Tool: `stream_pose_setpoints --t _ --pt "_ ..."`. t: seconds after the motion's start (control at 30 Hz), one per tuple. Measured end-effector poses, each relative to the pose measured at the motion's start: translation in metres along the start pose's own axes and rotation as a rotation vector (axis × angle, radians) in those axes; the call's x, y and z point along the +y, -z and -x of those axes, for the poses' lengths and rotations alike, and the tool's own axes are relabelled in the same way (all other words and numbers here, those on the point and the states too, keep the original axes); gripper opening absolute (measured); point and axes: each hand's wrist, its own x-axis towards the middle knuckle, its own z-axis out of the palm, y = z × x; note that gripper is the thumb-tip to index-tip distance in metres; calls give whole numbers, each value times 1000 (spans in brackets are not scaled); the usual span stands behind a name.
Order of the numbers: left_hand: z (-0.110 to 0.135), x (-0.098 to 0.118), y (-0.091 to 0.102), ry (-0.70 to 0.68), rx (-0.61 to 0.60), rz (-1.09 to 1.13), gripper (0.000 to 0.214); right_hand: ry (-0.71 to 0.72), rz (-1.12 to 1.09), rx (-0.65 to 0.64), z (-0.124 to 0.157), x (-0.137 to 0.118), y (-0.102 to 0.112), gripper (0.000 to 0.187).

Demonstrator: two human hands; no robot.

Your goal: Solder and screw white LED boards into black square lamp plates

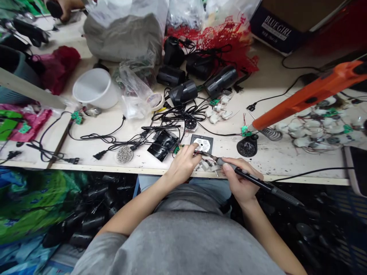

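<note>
My right hand (242,177) grips a soldering iron (255,182) like a pen, its metal tip pointing left to my left hand's fingertips. My left hand (185,162) is closed in a pinch near that tip; whatever is between the fingers is too small to make out. Just behind them lies a dark square frame with a white plate (207,145). A small green circuit board (176,150) shows beside my left hand, next to an open black plastic housing (162,145). White motor-like parts (207,165) with thin wires lie under the iron's tip.
An orange tool (309,97) slants in from the right, above a coil-spring stand (271,133) with a black round base (247,148). Black housings (183,91) and tangled cords sit behind. A white tub (96,88) and small metal-bead dish (125,154) stand left.
</note>
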Motion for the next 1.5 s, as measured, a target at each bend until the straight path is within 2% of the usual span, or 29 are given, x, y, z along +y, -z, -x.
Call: stream_pose_setpoints --t 0.7,0.83,0.97,1.13,1.23,1.33,1.43,1.5 --pt "0 -1 -1 -4 42 30 30 56 -47 -56 -4 -1 -1 14" --pt "2 -3 -3 -4 71 8 31 92 -83 -29 1 0 6 24" --pt "3 -4 -2 -16 155 44 32 177 -60 50 11 3 14 41" --pt "-7 5 9 -44 272 98 24 264 69 34 20 9 -1 48" --pt "-19 21 15 -75 346 180 21 246 125 138 19 12 -17 46" --pt "-30 40 21 -128 347 268 22 202 183 283 17 13 -21 36" --pt "-40 48 27 -218 317 361 25 185 228 351 17 16 -9 28" --pt "-51 40 30 -258 292 444 26 187 277 368 17 21 8 25"
